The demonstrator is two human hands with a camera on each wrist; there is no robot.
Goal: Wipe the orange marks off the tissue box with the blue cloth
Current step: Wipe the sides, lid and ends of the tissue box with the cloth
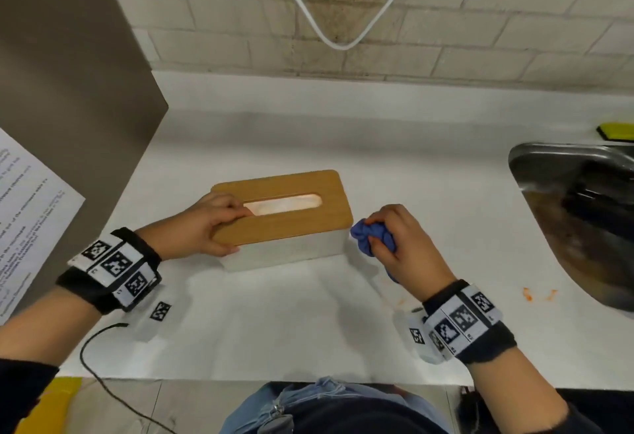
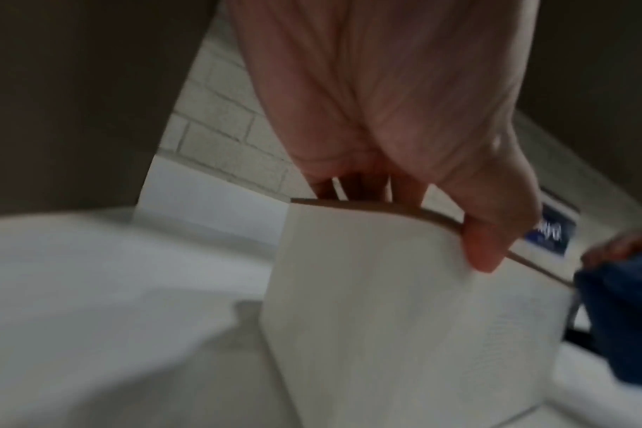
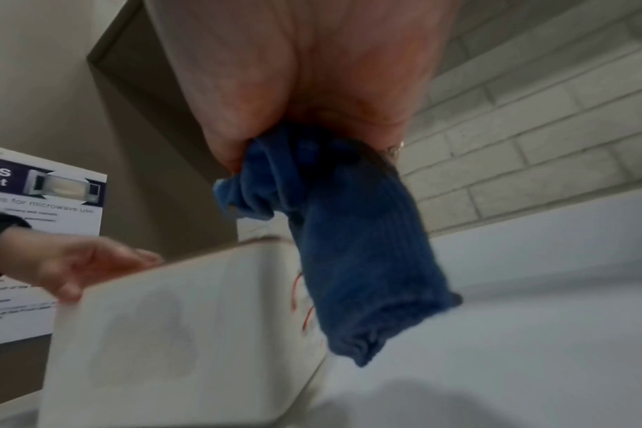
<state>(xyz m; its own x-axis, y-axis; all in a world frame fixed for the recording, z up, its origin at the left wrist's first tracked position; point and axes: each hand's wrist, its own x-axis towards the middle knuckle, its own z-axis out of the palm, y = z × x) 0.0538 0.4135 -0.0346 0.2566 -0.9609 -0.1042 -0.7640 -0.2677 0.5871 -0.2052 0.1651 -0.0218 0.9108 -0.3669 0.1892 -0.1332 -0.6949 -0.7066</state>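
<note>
A white tissue box (image 1: 291, 252) with a wooden lid (image 1: 295, 221) stands on the white counter. My left hand (image 1: 206, 224) grips its left end, fingers over the lid by the slot, thumb on the near edge. The left wrist view shows the thumb (image 2: 484, 246) on the box (image 2: 403, 318). My right hand (image 1: 394, 234) grips a bunched blue cloth (image 1: 370, 238) just off the box's right end. In the right wrist view the blue cloth (image 3: 348, 246) hangs against the box's right end, where thin orange marks (image 3: 301, 301) show on the box (image 3: 187, 333).
A steel sink (image 1: 579, 214) lies at the right with a yellow sponge (image 1: 615, 131) behind it. Orange smears (image 1: 538, 294) dot the counter (image 1: 274, 330) near the sink. A brown panel (image 1: 68, 97) with a printed notice (image 1: 24, 214) stands left. A white cable (image 1: 339, 32) hangs on the brick wall.
</note>
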